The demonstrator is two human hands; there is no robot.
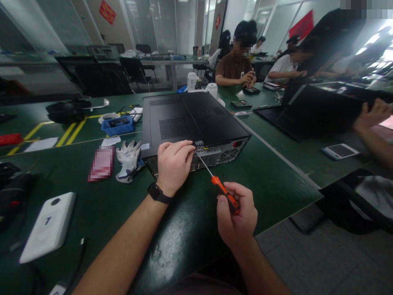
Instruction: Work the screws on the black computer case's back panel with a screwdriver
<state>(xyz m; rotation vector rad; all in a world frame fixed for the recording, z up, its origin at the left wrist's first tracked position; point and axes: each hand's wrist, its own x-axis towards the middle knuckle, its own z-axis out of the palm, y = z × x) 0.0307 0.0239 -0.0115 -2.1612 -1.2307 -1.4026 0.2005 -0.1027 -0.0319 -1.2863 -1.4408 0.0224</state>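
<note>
A black desktop computer case [196, 116] lies flat on the green table, its rear panel with a fan grille facing me. My right hand [238, 209] is closed round the orange and black handle of a screwdriver [225, 193]. Its thin shaft slants up and left to the rear edge of the case. My left hand [175, 166], with a dark watch on the wrist, rests against that edge. Its fingers are bent and pressed together beside the screwdriver's tip. What they pinch, if anything, is hidden.
Left of the case lie white work gloves [129, 160], a pink packet [102, 163] and a blue tray [117, 125]. A white power bank [49, 226] is nearer. At right are a phone [340, 151] and a large black panel [302, 110]. Other people sit beyond.
</note>
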